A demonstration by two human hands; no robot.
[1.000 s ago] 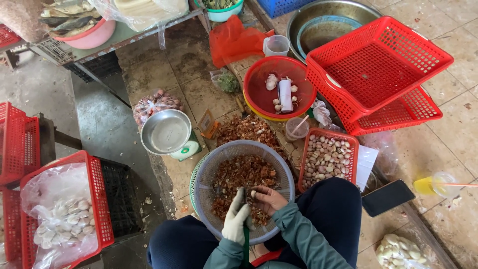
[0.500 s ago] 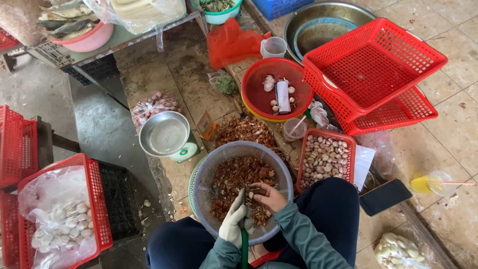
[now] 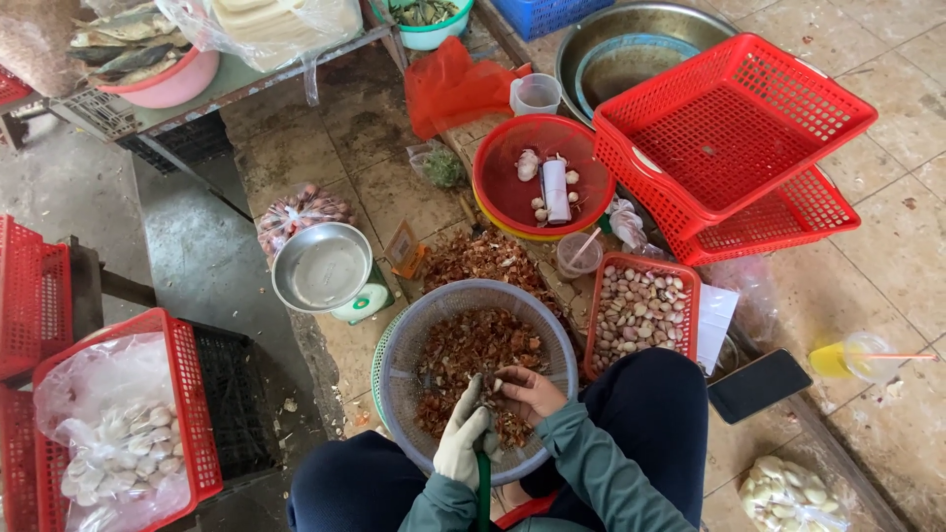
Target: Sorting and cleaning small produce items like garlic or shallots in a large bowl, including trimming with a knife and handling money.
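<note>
A grey mesh colander (image 3: 414, 325) full of reddish-brown peels (image 3: 473, 345) rests between my knees. Both hands meet over its near side. My left hand (image 3: 465, 438) wears a whitish glove and is closed around a green handle (image 3: 483, 488) that points down toward my lap. My right hand (image 3: 532, 391) is bare, its fingers pinched on a small pale bulb (image 3: 499, 382) right beside the glove's fingertips. A small red basket of peeled bulbs (image 3: 639, 310) sits just right of the colander.
A metal scale pan (image 3: 320, 266) and a bagged heap of bulbs (image 3: 301, 209) lie left of the colander. A red bowl (image 3: 512, 187), stacked red baskets (image 3: 729, 128), a phone (image 3: 759, 384) and a yellow drink cup (image 3: 847, 357) are to the right. A red crate with a bag of white cloves (image 3: 118, 433) stands at left.
My hands stay over the colander's near side, with the right fingers shifting slightly on the bulb. Nothing else has moved.
</note>
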